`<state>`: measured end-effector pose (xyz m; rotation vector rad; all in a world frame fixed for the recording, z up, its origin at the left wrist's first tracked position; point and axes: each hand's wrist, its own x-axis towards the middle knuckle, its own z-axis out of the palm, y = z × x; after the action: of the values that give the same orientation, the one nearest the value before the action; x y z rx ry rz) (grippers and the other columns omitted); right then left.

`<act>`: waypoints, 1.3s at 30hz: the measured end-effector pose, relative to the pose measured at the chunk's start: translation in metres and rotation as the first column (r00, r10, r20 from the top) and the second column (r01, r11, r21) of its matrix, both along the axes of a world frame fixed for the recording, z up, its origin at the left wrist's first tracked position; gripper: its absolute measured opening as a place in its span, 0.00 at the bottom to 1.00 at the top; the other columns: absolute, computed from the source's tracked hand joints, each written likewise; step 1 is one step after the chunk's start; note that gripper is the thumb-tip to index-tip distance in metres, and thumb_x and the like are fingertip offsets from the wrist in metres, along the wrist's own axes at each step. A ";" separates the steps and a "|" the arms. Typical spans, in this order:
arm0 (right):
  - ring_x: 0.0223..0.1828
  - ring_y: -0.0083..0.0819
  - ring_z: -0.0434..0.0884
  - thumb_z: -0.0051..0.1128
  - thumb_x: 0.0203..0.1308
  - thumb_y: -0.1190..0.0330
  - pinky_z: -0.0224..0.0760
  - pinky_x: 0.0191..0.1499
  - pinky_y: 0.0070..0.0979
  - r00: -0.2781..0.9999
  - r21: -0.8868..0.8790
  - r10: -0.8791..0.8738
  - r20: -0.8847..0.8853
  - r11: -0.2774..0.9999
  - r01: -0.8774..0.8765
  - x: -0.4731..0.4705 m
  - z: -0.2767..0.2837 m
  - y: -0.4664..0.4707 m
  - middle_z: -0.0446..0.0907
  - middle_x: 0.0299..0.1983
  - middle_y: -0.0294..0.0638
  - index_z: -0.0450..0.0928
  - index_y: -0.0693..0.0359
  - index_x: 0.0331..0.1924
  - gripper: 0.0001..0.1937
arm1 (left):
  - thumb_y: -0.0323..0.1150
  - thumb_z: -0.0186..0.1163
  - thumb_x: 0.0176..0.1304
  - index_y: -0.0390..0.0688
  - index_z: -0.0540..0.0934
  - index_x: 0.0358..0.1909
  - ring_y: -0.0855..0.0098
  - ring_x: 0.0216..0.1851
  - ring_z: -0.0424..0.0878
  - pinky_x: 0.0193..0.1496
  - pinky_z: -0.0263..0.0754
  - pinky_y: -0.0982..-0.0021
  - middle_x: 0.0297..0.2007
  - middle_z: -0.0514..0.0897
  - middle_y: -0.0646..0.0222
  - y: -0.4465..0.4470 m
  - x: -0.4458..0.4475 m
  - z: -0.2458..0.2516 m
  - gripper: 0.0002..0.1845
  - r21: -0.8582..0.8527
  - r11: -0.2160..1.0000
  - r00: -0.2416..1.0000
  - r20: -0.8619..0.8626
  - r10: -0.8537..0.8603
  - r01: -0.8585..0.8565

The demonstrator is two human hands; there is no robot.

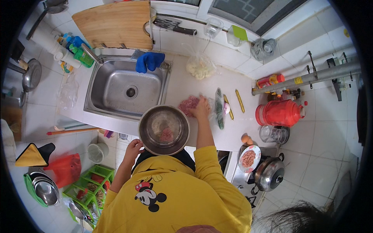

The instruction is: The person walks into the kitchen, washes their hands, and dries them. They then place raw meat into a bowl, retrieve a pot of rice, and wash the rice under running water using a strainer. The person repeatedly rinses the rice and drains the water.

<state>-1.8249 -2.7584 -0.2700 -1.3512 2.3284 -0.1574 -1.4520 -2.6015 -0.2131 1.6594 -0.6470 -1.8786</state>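
My left hand [134, 149] grips the side of a round metal basin [142, 122], held in front of my body at the counter edge. Inside the basin lies a small lump of minced meat [166, 134]. My right hand [201, 107] is on a larger heap of minced meat [188, 104] on the counter, its fingers curled around the heap's right side. Thin clear plastic shows beside that hand. Just to the right lie a cucumber-like green vegetable in plastic wrap [219, 109], a purple-white bulb [226, 108] and two yellow-wrapped sticks, one of them a sausage-like stick [239, 100].
A steel sink [116, 81] with a blue cloth [150, 61] is at left. A cleaver [177, 26] hangs behind the counter, near a bag of pale food [201, 67]. Eggs [246, 139], a plate of peanuts [249, 158], a lidded pot [269, 174] and a red thermos [278, 113] stand right.
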 end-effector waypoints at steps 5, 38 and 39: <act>0.70 0.47 0.64 0.81 0.30 0.45 0.49 0.70 0.59 0.932 0.084 0.312 -0.184 0.950 -0.301 0.006 -0.003 -0.010 0.64 0.68 0.48 0.55 0.50 0.72 0.60 | 0.35 0.58 0.70 0.45 0.76 0.37 0.78 0.42 0.78 0.47 0.79 0.69 0.37 0.78 0.76 -0.002 0.001 -0.003 0.05 0.010 1.000 1.000 0.012 -0.027 0.027; 0.48 0.40 0.79 0.70 0.49 0.54 0.55 0.58 0.49 0.789 -0.348 0.586 0.182 0.789 -0.506 0.147 0.068 0.069 0.86 0.35 0.37 0.85 0.49 0.32 0.11 | 0.36 0.58 0.70 0.47 0.73 0.33 0.79 0.39 0.76 0.47 0.78 0.69 0.34 0.77 0.78 -0.007 0.004 0.000 0.08 0.005 0.997 0.997 -0.023 -0.072 0.072; 0.48 0.41 0.80 0.69 0.50 0.52 0.56 0.58 0.49 0.810 -0.247 0.548 0.209 0.831 -0.498 0.155 0.052 0.069 0.86 0.36 0.39 0.85 0.49 0.32 0.13 | 0.35 0.58 0.70 0.47 0.73 0.33 0.79 0.39 0.76 0.47 0.77 0.70 0.34 0.77 0.78 -0.007 0.004 0.001 0.08 0.000 0.997 0.997 -0.025 -0.073 0.073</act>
<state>-1.6701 -2.6898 -0.2178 -1.8827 1.6691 -0.3623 -1.4480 -2.6088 -0.2124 1.6301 -0.7047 -1.9480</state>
